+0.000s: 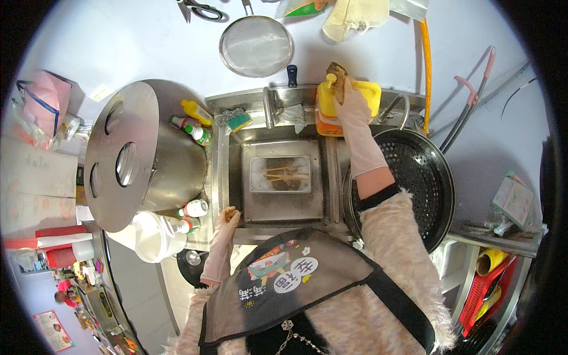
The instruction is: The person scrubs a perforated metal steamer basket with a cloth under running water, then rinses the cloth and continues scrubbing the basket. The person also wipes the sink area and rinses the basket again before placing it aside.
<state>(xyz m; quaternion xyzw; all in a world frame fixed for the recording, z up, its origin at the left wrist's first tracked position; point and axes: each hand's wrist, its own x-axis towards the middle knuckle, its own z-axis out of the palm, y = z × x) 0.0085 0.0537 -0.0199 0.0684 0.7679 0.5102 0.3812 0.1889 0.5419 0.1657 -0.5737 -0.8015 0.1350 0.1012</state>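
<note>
My left hand (229,216), in a pale glove, rests with curled fingers at the sink's front left corner; whether anything is inside them cannot be seen. Stretched to the back of the sink, my gloved right hand (351,98) grips a brown, worn-looking item (336,69), its kind unclear. That hand is against a yellow jug (369,94) with a yellow pump head (331,79). Between my hands is a stainless steel sink (284,211). On its bottom lies a rectangular metal pan (257,186) with several thin brown sticks (287,174) in it.
A faucet (268,108) rises behind the basin, near a green-and-yellow sponge (240,122) and steel wool (230,114). A large steel pot (182,164) with a holed lid stands left, beside a white bucket (155,239). A black perforated pan (412,177) lies right. A mesh strainer (256,46) hangs behind.
</note>
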